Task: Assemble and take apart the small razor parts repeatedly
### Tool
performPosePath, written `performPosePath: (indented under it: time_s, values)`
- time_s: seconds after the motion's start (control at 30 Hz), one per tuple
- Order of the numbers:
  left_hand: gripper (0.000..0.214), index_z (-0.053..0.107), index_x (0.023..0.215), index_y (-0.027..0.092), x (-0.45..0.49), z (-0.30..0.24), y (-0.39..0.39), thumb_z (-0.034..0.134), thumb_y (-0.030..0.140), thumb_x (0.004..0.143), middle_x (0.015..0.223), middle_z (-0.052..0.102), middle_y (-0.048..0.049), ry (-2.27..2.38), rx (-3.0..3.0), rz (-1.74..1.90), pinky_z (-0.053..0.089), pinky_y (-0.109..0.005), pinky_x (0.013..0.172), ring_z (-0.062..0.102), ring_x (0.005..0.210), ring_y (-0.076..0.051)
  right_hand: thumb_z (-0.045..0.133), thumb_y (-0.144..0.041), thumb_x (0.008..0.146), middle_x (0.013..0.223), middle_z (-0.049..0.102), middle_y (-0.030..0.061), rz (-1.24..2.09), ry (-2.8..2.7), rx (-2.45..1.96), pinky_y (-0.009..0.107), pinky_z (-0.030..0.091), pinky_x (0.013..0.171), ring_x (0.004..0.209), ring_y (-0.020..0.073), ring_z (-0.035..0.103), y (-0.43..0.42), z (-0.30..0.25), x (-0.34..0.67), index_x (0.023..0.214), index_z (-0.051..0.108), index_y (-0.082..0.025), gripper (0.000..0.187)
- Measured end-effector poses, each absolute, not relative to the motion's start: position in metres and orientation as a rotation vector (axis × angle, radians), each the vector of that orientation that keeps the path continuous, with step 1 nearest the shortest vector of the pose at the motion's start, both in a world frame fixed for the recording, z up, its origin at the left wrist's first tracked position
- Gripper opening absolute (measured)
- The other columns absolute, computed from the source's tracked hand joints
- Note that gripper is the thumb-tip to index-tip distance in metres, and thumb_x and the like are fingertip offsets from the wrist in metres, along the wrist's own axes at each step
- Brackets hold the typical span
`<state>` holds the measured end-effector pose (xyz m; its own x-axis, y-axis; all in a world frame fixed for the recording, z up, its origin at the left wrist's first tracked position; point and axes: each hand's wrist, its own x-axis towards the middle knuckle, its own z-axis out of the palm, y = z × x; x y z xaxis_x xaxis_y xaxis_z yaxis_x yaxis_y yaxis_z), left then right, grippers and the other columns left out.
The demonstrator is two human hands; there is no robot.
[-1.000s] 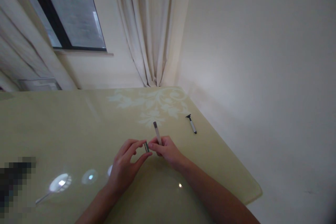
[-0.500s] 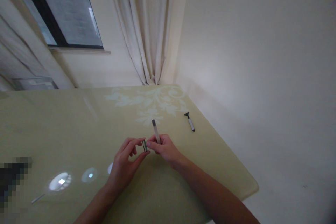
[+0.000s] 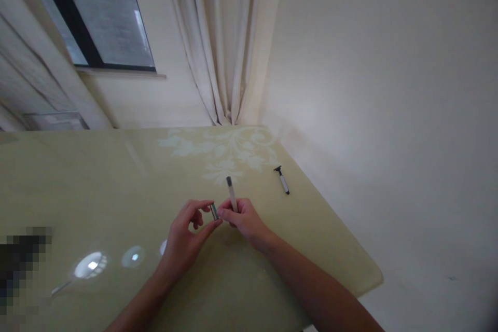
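Note:
My left hand (image 3: 183, 239) pinches a small green razor head (image 3: 213, 211) between thumb and forefinger. My right hand (image 3: 241, 218) is closed round a slim white razor handle (image 3: 232, 194) whose dark end points up and away from me. Its fingertips meet the razor head, so both hands touch at that piece. Both hands hover just above the glossy pale green table (image 3: 97, 181), near its middle.
A second razor (image 3: 282, 180) with a dark head and white handle lies on the table near the right edge. A floral pattern (image 3: 221, 150) marks the far end. Curtains (image 3: 221, 36) and a window (image 3: 97, 15) stand behind. A blurred dark patch (image 3: 21, 262) sits at the left.
My left fingers have curled more tightly round the razor head. Both hands stayed together in almost the same place.

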<state>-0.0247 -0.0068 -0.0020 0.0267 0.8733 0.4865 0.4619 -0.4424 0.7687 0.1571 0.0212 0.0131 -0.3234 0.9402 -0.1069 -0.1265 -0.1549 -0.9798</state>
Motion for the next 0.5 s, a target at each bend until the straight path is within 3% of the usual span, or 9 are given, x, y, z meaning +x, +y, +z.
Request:
performPosePath:
  time_s: [0.27, 0.5]
  values:
    - [0.035, 0.066, 0.116, 0.026, -0.0249, 0.0006, -0.007, 0.077, 0.041, 0.087, 0.092, 0.064, -0.0003, 1.317, 2.024, 1.394, 0.048, -0.027, 0.062, 0.052, 0.066, -0.013, 0.08, -0.041, 0.07, 0.058, 0.046, -0.0058, 1.541, -1.257, -1.055, 0.025, 0.026, 0.052, 0.054, 0.009, 0.035, 0.0231, 0.0114, 0.1592, 0.073, 0.065, -0.017, 0.028]
    - [0.018, 0.07, 0.104, 0.024, -0.0254, 0.004, -0.006, 0.075, 0.034, 0.09, 0.087, 0.063, -0.0001, 1.215, 2.119, 1.426, 0.048, -0.026, 0.064, 0.053, 0.066, -0.012, 0.074, -0.039, 0.07, 0.055, 0.041, -0.008, 1.513, -1.251, -1.031, 0.025, 0.024, 0.049, 0.051, 0.0084, 0.033, 0.0304, 0.0137, 0.1624, 0.074, 0.06, -0.018, 0.025]
